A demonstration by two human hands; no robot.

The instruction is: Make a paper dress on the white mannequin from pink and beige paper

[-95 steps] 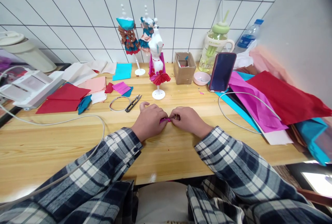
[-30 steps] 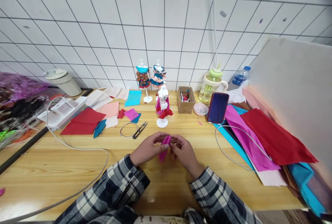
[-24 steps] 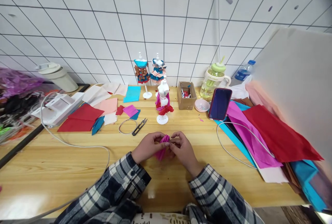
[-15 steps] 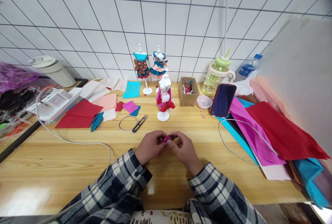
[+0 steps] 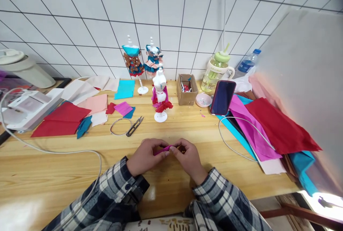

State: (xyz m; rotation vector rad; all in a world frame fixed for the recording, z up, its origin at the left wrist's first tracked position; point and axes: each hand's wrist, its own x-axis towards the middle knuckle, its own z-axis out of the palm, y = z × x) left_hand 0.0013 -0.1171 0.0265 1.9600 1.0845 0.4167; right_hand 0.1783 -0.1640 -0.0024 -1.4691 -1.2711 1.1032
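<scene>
A small piece of magenta fabric (image 5: 162, 150) is pinched between my two hands, low over the wooden table. My left hand (image 5: 147, 155) grips its left part, with the thumb below and the fingers above. At its right end my right hand (image 5: 188, 157) closes thumb and fingertips on it, and the hands nearly touch. Just beyond them stands a small white mannequin (image 5: 160, 81) in magenta and red fabric on a round base. Black thread snips (image 5: 134, 126) lie beside a looped cable, left of the mannequin.
Two dressed mannequins (image 5: 132, 59) stand near the tiled wall. Behind to the right are a cardboard box (image 5: 187, 97), a pink bowl (image 5: 203, 100), a phone (image 5: 223, 97) and a green-lidded bottle (image 5: 216, 70). Fabric pieces (image 5: 61, 120) lie left; larger cloths (image 5: 281, 125) lie right.
The view has shifted, so most things appear further left. My left hand has moved slightly away from my right, and more of the magenta fabric shows as a thin strip between them.
</scene>
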